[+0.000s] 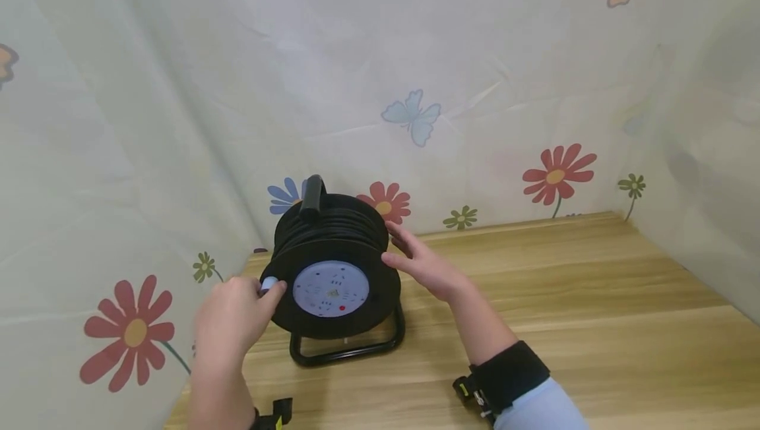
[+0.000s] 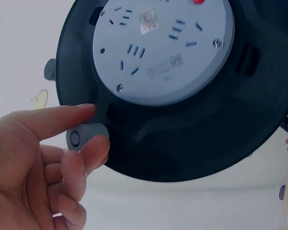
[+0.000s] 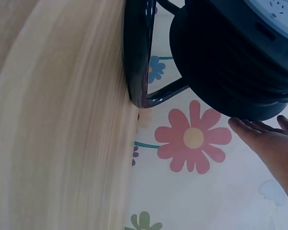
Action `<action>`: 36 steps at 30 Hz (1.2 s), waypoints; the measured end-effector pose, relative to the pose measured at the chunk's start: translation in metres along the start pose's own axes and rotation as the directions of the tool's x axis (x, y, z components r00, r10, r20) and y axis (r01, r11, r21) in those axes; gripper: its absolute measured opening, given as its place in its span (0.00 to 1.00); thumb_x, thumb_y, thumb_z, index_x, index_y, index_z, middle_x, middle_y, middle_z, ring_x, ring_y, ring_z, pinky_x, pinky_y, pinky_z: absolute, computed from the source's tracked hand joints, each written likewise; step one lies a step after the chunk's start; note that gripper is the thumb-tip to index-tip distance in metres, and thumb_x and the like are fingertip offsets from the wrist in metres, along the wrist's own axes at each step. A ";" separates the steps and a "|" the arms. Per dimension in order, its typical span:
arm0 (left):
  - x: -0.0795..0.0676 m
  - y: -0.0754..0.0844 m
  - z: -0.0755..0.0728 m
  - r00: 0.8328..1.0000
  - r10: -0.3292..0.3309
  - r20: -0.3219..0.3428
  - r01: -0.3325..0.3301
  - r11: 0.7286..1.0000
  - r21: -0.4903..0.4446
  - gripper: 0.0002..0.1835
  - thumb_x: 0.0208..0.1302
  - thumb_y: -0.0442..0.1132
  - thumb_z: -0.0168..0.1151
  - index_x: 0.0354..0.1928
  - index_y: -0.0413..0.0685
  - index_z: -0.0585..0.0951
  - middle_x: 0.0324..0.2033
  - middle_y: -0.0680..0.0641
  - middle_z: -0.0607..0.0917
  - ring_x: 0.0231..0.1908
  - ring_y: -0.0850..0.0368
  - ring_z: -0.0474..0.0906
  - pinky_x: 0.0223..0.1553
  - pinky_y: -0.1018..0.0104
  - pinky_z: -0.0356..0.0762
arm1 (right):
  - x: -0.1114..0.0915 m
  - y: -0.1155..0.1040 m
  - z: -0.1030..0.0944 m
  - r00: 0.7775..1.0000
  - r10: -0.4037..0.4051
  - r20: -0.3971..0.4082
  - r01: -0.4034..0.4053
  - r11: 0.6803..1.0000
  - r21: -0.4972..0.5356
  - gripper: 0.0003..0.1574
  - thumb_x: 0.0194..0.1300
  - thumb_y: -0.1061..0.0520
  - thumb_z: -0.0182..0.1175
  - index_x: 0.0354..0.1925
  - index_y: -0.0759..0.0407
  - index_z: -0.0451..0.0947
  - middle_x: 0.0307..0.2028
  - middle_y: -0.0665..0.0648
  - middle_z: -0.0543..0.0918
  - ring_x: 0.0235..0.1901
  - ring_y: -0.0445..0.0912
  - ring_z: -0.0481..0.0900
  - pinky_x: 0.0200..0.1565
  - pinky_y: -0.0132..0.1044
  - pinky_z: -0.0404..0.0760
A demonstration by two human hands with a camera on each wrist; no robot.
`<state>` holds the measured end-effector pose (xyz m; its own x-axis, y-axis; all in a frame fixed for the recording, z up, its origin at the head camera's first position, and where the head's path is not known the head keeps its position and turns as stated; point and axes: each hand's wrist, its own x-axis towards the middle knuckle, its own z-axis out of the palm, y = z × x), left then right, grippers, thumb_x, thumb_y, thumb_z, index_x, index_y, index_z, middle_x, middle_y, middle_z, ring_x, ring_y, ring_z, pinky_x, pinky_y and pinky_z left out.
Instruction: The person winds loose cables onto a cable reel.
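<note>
A black cable reel (image 1: 329,326) stands upright on the wooden table, black cable (image 1: 341,225) wound between its two discs. Its front disc carries a round pale socket panel (image 1: 331,288) with several outlets and a small red button. At the disc's left edge, my left hand (image 1: 228,318) pinches the short grey crank knob (image 2: 88,135) between thumb and fingers. On the opposite side my right hand (image 1: 424,268) lies against or very near the reel's rim, fingers extended. In the right wrist view those fingers (image 3: 249,132) reach the rear disc's edge; whether they touch cannot be told.
A bent black tube stand (image 1: 350,355) supports the reel, and a black carrying handle (image 1: 311,202) rises above it. Wood-grain tabletop (image 1: 534,298) stretches to the right. A white curtain (image 1: 332,74) printed with flowers and butterflies hangs behind and at both sides.
</note>
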<state>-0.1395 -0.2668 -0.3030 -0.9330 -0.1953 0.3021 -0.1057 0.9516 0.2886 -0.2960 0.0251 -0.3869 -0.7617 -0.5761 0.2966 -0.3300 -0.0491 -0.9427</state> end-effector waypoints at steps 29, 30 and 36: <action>-0.002 0.038 0.034 0.828 0.239 -0.508 -0.325 0.942 -0.087 0.20 0.73 0.44 0.60 0.22 0.41 0.77 0.16 0.48 0.78 0.15 0.54 0.70 0.17 0.62 0.65 | 0.006 0.007 0.000 1.000 0.000 0.004 0.000 1.000 -0.017 0.57 0.68 0.35 0.63 0.82 0.47 0.44 0.80 0.52 0.47 0.79 0.53 0.43 0.71 0.60 0.53; -0.002 0.040 0.035 0.823 0.246 -0.511 -0.336 0.937 -0.090 0.19 0.73 0.44 0.60 0.24 0.40 0.79 0.16 0.47 0.79 0.15 0.55 0.70 0.17 0.62 0.66 | 0.006 0.007 -0.001 1.000 -0.001 0.004 0.001 1.000 -0.018 0.57 0.69 0.36 0.63 0.82 0.47 0.44 0.80 0.52 0.47 0.79 0.53 0.43 0.71 0.60 0.53; -0.002 0.047 0.044 0.783 0.308 -0.540 -0.417 0.904 -0.089 0.15 0.73 0.42 0.62 0.32 0.37 0.82 0.22 0.46 0.83 0.19 0.53 0.78 0.20 0.60 0.74 | 0.005 0.008 -0.002 1.000 -0.003 0.014 0.004 1.000 -0.017 0.56 0.70 0.37 0.63 0.82 0.48 0.44 0.80 0.54 0.47 0.79 0.54 0.44 0.71 0.59 0.53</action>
<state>-0.1576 -0.2113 -0.3304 -0.5778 0.0124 0.8161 0.3245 0.9210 0.2157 -0.3034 0.0231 -0.3927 -0.7526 -0.5875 0.2975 -0.3421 -0.0372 -0.9389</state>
